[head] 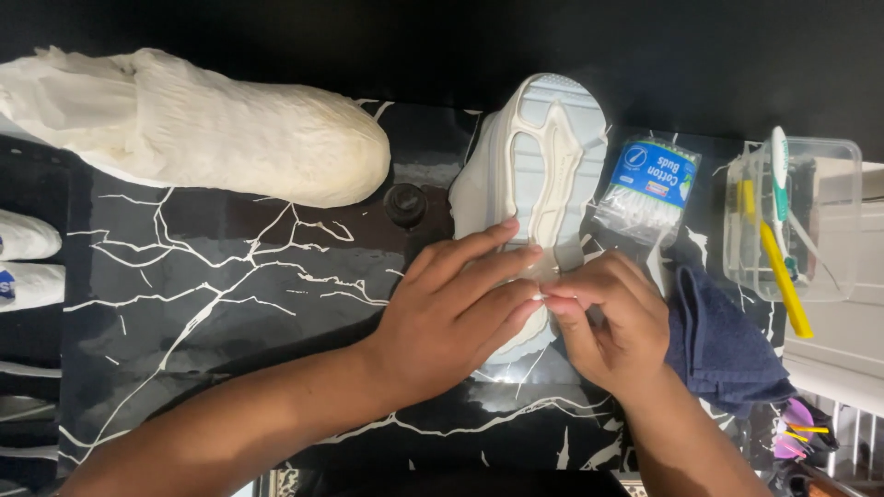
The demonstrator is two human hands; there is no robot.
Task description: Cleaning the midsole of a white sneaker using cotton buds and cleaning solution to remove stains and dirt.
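A white shoe lies sole-up on the black marbled table, its toe pointing away from me. My left hand lies flat over the heel part of the sole and holds the shoe down. My right hand is beside it at the heel, its fingertips pinched on a small white cotton bud against the sole. The bud is mostly hidden by the fingers.
A second white shoe lies at the back left. A bag of cotton buds sits right of the sole-up shoe, with a dark blue cloth below it. A clear box with toothbrushes stands at the right. A small black cap sits mid-table.
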